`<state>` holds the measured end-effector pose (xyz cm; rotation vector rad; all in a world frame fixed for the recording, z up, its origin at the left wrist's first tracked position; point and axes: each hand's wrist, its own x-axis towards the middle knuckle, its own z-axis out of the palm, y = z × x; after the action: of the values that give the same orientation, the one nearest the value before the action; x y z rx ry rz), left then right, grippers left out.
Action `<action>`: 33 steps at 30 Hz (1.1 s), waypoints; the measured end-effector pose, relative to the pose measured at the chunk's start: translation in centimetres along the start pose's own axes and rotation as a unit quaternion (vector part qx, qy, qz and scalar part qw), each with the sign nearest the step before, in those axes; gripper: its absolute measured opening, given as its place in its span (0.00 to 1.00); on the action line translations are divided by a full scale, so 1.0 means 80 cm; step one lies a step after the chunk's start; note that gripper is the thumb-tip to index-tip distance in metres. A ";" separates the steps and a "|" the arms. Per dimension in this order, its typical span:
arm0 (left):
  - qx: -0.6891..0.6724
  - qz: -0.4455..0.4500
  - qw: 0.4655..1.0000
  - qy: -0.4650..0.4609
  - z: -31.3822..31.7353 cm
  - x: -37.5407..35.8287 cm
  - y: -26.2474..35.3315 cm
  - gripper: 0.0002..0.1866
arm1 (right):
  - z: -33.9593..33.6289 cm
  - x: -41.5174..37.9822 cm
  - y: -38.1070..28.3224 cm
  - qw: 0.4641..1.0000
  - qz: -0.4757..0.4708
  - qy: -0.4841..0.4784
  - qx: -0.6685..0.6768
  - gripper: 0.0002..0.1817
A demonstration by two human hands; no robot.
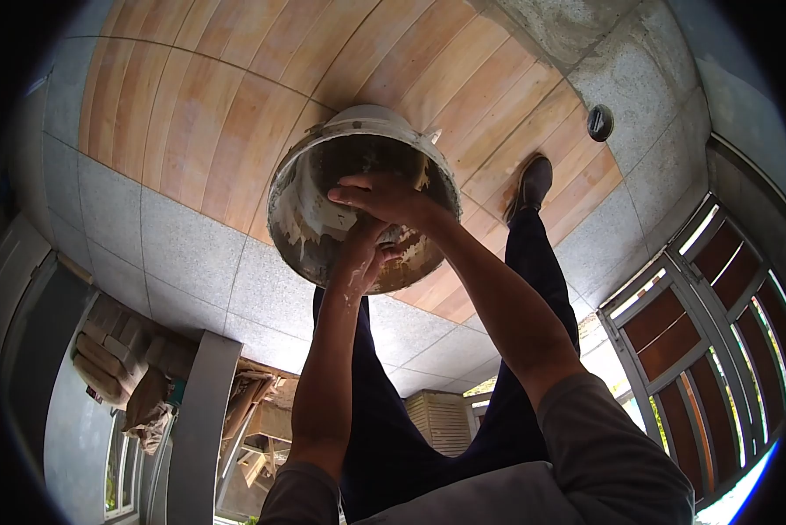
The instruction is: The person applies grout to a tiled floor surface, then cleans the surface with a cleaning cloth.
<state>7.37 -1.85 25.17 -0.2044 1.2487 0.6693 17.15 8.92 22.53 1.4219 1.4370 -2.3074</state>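
Tiled flr [205, 114]; hands [384, 199] at dim bucket [298, 179]: R [384, 199] loosely spread, L [363, 255] part-hidden, can't tell if pinching.

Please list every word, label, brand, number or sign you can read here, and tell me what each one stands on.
None can be read.
Bucket: no legible text, only smears.
Small dark round object on the floor: a pale mark, too small to read.
Teal item by the stacked blocks: too small and blurred to read.

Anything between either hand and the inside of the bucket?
Nothing visible blocks either hand: the left hand and right hand are both at the bucket's open mouth, though the hands overlap in view.
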 end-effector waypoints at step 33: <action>-0.031 -0.109 0.991 -0.069 0.005 -0.026 0.019 0.08 | 0.013 0.012 -0.003 0.994 -0.093 -0.028 -0.043 0.31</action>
<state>6.50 -1.17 27.57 -0.3358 1.0559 0.5241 15.80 8.70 22.13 1.2403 1.6966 -2.3358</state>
